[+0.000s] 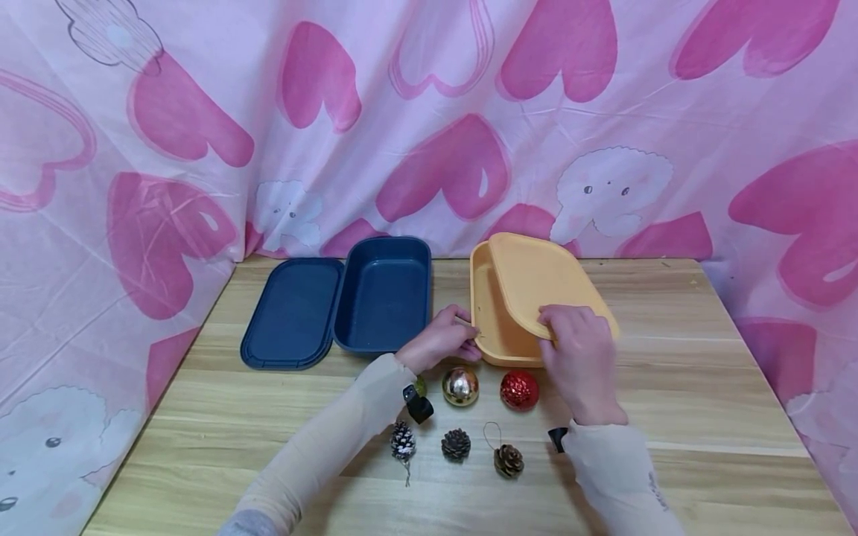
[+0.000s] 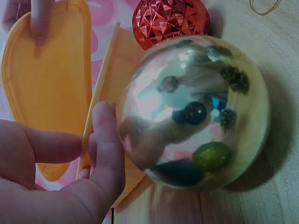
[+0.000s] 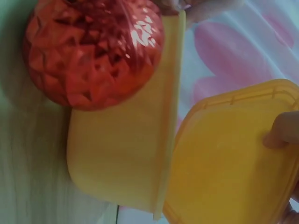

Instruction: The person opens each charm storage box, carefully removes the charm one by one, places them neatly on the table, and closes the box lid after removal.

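My right hand [image 1: 580, 357] grips the near edge of a yellow-orange lid [image 1: 546, 275], which is tilted above the matching box [image 1: 484, 298] and partly covers its opening. In the right wrist view, the thumb lies on the underside of the lid [image 3: 233, 154]. My left hand [image 1: 442, 341] pinches the box's left rim near its front corner; the left wrist view has the rim [image 2: 99, 88] between thumb and fingers. Just in front of the box lie a shiny gold ball [image 1: 460, 386] and a red faceted ball [image 1: 519, 391].
A dark blue box [image 1: 383, 298] stands to the left, its lid [image 1: 293, 313] beside it. Pine cones lie nearer me: one white-tipped [image 1: 403, 441], one dark [image 1: 456, 444], one brown with a string loop [image 1: 509, 461]. A green ball [image 1: 420, 385] is partly hidden by my left wrist.
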`<state>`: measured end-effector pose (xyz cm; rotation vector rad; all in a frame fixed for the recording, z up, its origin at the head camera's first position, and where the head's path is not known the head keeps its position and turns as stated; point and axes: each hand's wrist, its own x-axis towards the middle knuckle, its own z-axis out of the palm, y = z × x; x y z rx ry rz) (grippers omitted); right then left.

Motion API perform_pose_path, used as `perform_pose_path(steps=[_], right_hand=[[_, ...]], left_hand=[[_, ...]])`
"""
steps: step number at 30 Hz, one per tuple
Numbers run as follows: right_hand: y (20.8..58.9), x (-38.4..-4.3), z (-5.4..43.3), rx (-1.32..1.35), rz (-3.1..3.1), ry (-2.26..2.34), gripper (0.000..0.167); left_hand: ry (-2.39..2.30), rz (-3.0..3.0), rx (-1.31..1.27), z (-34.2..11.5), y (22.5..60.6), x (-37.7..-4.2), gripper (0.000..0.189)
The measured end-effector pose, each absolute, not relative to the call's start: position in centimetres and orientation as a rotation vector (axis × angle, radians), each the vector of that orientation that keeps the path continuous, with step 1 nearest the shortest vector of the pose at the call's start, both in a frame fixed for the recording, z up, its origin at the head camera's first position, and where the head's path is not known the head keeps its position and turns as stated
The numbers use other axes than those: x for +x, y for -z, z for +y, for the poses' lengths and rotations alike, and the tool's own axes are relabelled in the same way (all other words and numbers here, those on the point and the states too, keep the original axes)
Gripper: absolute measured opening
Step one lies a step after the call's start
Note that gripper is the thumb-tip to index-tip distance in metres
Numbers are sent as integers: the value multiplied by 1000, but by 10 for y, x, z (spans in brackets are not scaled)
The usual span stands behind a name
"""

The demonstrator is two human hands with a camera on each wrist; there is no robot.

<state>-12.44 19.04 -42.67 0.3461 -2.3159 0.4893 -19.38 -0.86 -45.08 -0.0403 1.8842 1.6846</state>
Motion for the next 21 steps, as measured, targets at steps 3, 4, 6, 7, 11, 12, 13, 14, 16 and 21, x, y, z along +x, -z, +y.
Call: perform_pose_path(steps=[3, 4, 6, 7, 11, 12, 13, 14, 16, 21], right_hand=[[429, -125, 187, 391, -2370, -478, 16], [430, -125, 187, 407, -2387, -474, 17], [431, -125, 184, 426, -2429, -471, 17], [432, -125, 183, 434, -2447, -468, 18], [433, -126, 178, 457, -2534, -467, 20], [433, -126, 177, 463, -2553, -467, 21], [433, -126, 176, 472, -2570, -465, 22], [433, -126, 174, 479, -2589, -465, 22], [433, -127, 172, 492, -2627, -462, 22], [435, -126, 168, 525, -2706, -454, 24]], left_hand=[[-1686, 1879, -38, -9, 451, -194, 25], [-1687, 1878, -35, -9, 451, -194, 25], [-1687, 1877, -32, -9, 452, -194, 26], [-1685, 1878, -29, -9, 452, -195, 26], [-1677, 1883, -26, -10, 453, -195, 26], [-1675, 1883, -26, -10, 454, -195, 26], [-1672, 1885, -26, -10, 453, -195, 26], [-1672, 1882, -28, -10, 453, -195, 26], [-1668, 1880, -29, -10, 453, -195, 26], [-1665, 1870, -17, -11, 455, -195, 25]])
